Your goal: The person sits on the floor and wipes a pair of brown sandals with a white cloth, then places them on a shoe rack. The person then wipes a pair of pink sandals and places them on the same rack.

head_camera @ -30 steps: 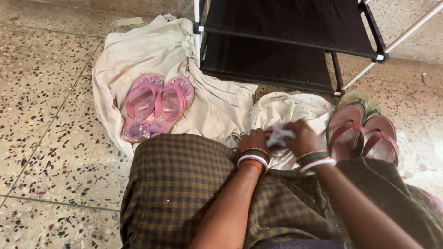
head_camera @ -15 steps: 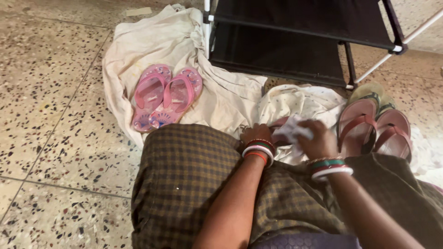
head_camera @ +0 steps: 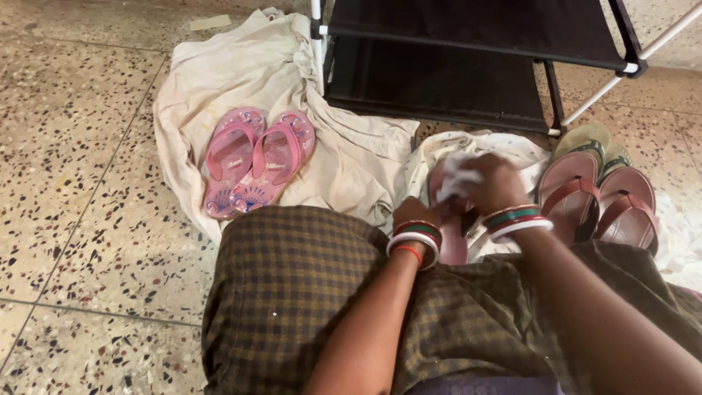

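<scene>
To the left of the black shoe rack [head_camera: 468, 66], a pair of pink sandals [head_camera: 256, 162] lies side by side on a crumpled cream sheet [head_camera: 219, 80] spread over the speckled floor [head_camera: 66, 183]. In front of the rack, your left hand [head_camera: 414, 213] is closed on the near end of a single pink slipper [head_camera: 447, 219] that sits over a white spotted cloth [head_camera: 439, 150], steadying it just above your checked skirt. Your right hand [head_camera: 497, 183] is bunched around a small white rag [head_camera: 457, 178], pressing it on the slipper's upper part. To the right of the rack's foot, brown sandals [head_camera: 596, 201] rest just beside your right wrist. The likely trouble is slippage: if the left grip loosens while you rub, the slipper may twist, and your right wrist could nudge the brown pair off its place.
</scene>
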